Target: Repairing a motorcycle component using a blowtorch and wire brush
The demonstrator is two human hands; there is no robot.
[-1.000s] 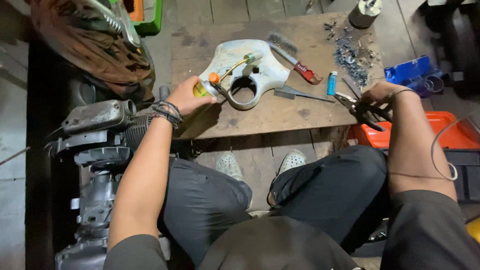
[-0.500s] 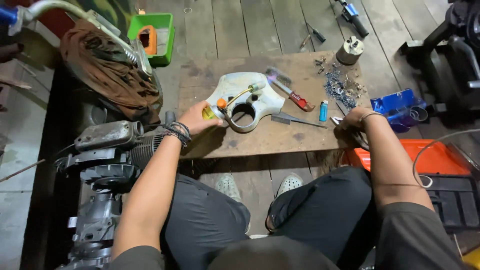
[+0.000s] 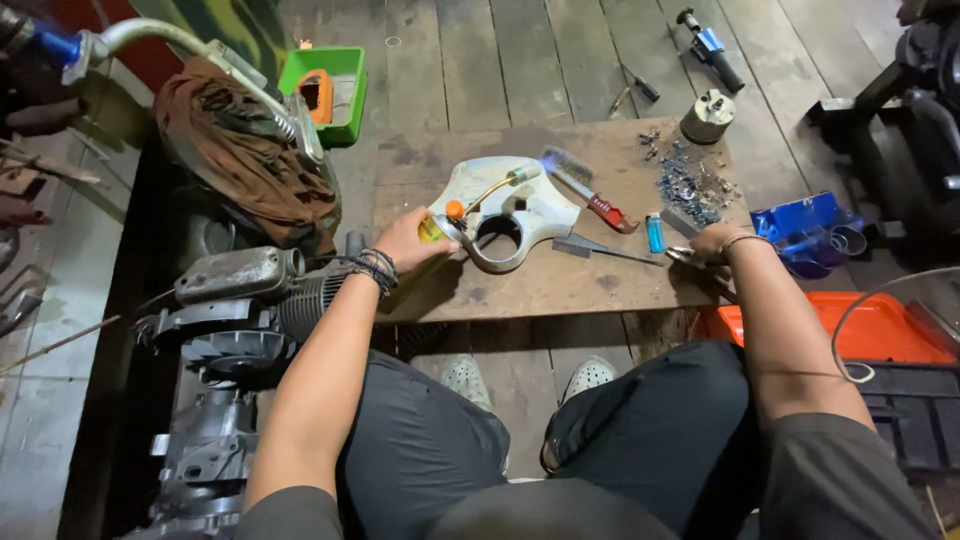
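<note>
Left hand (image 3: 405, 243) was clenched round a small torch (image 3: 470, 207) near the board's (image 3: 560, 290) left edge, nozzle angled across the pale cover (image 3: 530, 210) so the flame (image 3: 552, 157) reached the brush (image 3: 585, 190) beyond it, well clear of the lighter (image 3: 654, 232). Right hand (image 3: 715, 243) sat at the right edge, fingers closed on pliers (image 3: 685, 257), braced and ready. Versus half a second earlier: both hands stayed put; the view shifted, showing more floor.

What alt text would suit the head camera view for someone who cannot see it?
A seated person's left hand holds a small torch over a pale metal part on a low wooden table, while the right hand grips pliers.
</note>
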